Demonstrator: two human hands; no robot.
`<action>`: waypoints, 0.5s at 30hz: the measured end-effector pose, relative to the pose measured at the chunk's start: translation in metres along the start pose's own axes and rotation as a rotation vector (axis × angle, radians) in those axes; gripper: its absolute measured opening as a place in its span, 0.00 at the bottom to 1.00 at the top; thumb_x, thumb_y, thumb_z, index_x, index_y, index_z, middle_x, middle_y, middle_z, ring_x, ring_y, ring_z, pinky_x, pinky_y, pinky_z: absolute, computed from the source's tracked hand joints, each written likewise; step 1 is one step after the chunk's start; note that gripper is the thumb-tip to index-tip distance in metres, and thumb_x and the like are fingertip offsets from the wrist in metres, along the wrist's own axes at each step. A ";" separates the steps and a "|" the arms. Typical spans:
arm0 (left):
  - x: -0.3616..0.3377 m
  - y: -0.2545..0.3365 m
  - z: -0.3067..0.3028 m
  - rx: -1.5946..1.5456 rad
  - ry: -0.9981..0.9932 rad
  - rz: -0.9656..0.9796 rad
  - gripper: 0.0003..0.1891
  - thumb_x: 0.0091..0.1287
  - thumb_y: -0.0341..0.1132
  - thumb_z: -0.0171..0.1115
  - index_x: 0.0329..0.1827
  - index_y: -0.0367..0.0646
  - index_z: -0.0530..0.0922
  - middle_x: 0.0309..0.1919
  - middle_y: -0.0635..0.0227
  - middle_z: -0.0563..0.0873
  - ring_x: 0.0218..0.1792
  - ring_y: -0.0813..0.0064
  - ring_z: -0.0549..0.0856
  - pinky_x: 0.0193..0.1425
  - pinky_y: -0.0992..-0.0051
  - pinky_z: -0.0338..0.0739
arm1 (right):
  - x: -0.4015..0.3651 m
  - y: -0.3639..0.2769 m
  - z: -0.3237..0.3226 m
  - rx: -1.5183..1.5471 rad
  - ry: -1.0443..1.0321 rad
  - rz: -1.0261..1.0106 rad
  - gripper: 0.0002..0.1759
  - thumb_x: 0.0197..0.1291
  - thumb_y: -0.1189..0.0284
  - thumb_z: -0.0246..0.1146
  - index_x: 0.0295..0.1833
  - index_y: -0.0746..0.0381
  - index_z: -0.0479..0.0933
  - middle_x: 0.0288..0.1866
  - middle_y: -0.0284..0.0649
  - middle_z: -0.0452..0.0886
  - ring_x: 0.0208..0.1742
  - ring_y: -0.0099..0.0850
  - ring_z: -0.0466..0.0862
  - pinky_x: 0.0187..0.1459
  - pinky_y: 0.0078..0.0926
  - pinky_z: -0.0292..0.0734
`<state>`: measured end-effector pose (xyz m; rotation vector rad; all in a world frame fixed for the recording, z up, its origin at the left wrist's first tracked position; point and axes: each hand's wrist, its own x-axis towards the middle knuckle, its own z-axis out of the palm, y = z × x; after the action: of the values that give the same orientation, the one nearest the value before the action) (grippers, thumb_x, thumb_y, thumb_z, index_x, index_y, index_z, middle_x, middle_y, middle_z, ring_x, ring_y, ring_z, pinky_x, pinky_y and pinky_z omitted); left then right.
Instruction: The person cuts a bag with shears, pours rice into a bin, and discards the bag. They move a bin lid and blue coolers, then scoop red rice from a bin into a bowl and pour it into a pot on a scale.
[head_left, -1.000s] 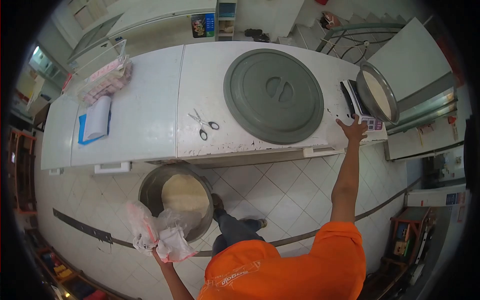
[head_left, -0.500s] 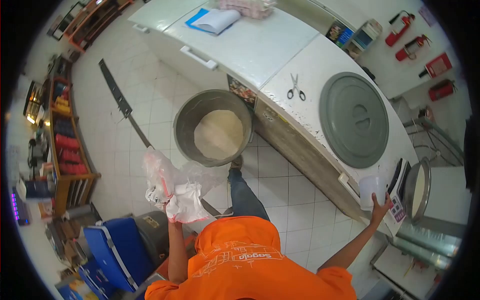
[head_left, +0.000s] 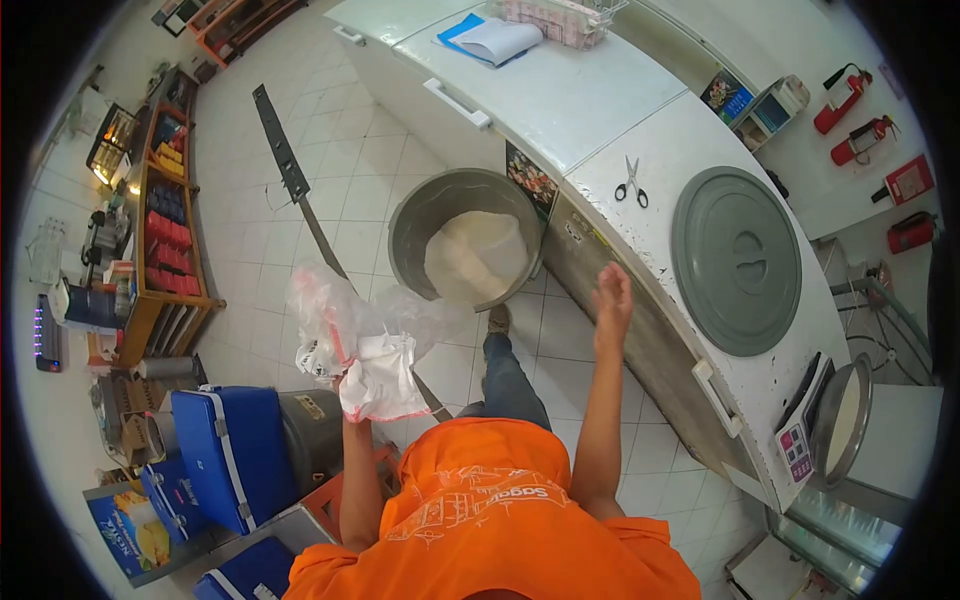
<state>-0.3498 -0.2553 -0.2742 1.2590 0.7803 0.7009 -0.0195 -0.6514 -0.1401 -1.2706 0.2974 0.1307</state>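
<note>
My left hand [head_left: 342, 386] is closed around crumpled clear and white plastic bags [head_left: 380, 375] with red edging; the bags hide most of its fingers. To the right, my right hand [head_left: 612, 295] is raised beside the counter's front, fingers extended and nothing visible in it. Between and beyond my hands, a large grey tub [head_left: 408, 235] stands on the floor, holding pale powder [head_left: 465, 262] with a whiter patch on its right side. On the white counter lie black-handled scissors [head_left: 630, 185] and a round grey lid [head_left: 735, 262].
A scale [head_left: 796, 452] and a metal bowl [head_left: 845, 420] sit at the counter's right end. Blue coolers [head_left: 225, 455] stand at lower left, near shelves [head_left: 140, 335]. A long dark strip [head_left: 280, 145] lies beyond the bags. Fire extinguishers [head_left: 842, 100] hang at upper right.
My right hand has moved left, away from the counter's right end, and the white cup it held is no longer in it. The view has shifted; my left hand still holds the bags.
</note>
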 end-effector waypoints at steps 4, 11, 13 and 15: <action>-0.020 0.004 -0.008 -0.116 -0.026 -0.028 0.11 0.68 0.36 0.63 0.48 0.40 0.80 0.33 0.75 0.81 0.31 0.78 0.80 0.35 0.77 0.78 | 0.034 0.000 -0.098 -0.121 0.558 -0.111 0.31 0.60 0.54 0.67 0.64 0.56 0.69 0.67 0.41 0.69 0.63 0.33 0.71 0.57 0.40 0.73; -0.033 0.003 0.000 -0.239 0.116 -0.323 0.11 0.69 0.39 0.61 0.48 0.42 0.80 0.33 0.74 0.80 0.31 0.78 0.81 0.33 0.77 0.79 | 0.094 -0.015 -0.229 0.287 1.186 0.169 0.54 0.48 0.58 0.76 0.71 0.50 0.46 0.70 0.55 0.54 0.61 0.50 0.69 0.45 0.53 0.82; -0.019 0.006 0.009 -0.261 0.119 -0.368 0.12 0.69 0.40 0.60 0.48 0.42 0.80 0.33 0.74 0.80 0.31 0.77 0.81 0.33 0.77 0.79 | 0.105 0.004 -0.250 0.319 1.151 0.121 0.55 0.45 0.68 0.78 0.69 0.47 0.44 0.68 0.57 0.48 0.56 0.51 0.69 0.39 0.55 0.86; -0.007 0.007 0.014 -0.287 0.091 -0.373 0.12 0.70 0.41 0.60 0.48 0.43 0.80 0.33 0.74 0.80 0.31 0.77 0.81 0.32 0.77 0.79 | 0.094 0.001 -0.243 0.343 1.153 0.090 0.53 0.47 0.70 0.75 0.69 0.49 0.43 0.67 0.57 0.51 0.56 0.50 0.69 0.43 0.56 0.85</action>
<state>-0.3423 -0.2673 -0.2651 0.7982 0.9232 0.5440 0.0340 -0.8895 -0.2324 -0.8695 1.3036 -0.5835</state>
